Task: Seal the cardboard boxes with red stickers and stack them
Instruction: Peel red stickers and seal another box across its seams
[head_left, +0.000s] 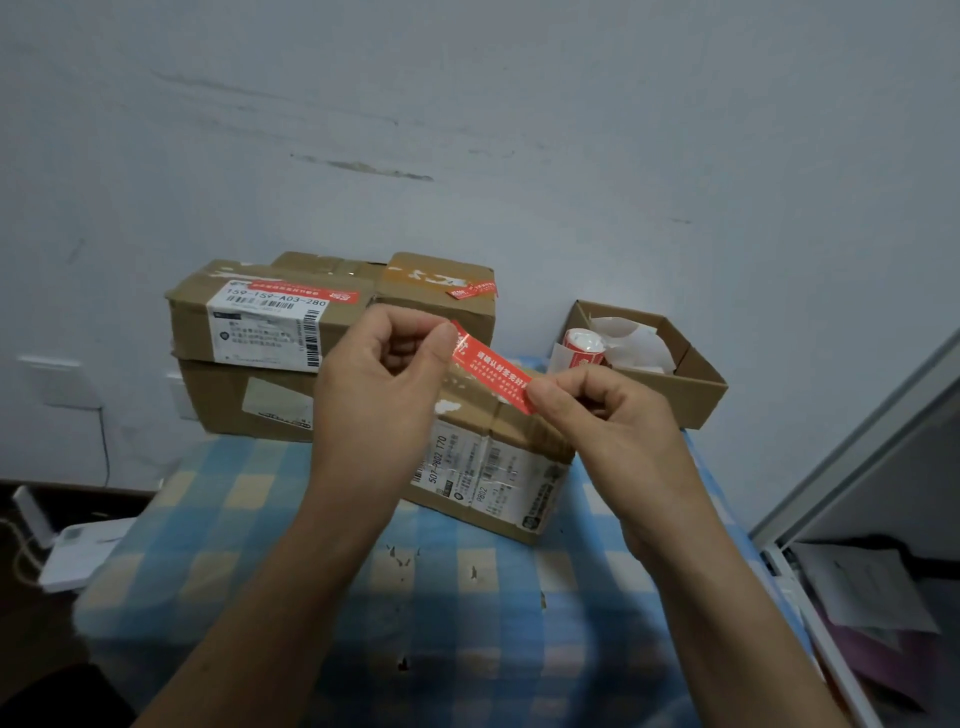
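Observation:
A red sticker (491, 366) with white print is stretched between my hands. My left hand (384, 384) pinches its upper left end and my right hand (602, 415) pinches its lower right end. The sticker hangs just above a small cardboard box (498, 467) with white shipping labels on the checkered surface. Behind, to the left, a box with a red sticker on top (270, 322) is stacked on a larger box (244, 400). Another stickered box (441, 291) stands behind them against the wall.
An open cardboard tray (696, 384) at the right holds a roll of red stickers (584, 348) and white backing paper. The blue checkered cloth (415, 597) covers the surface. A white wall rises behind. A white frame edge (857, 467) stands at the right.

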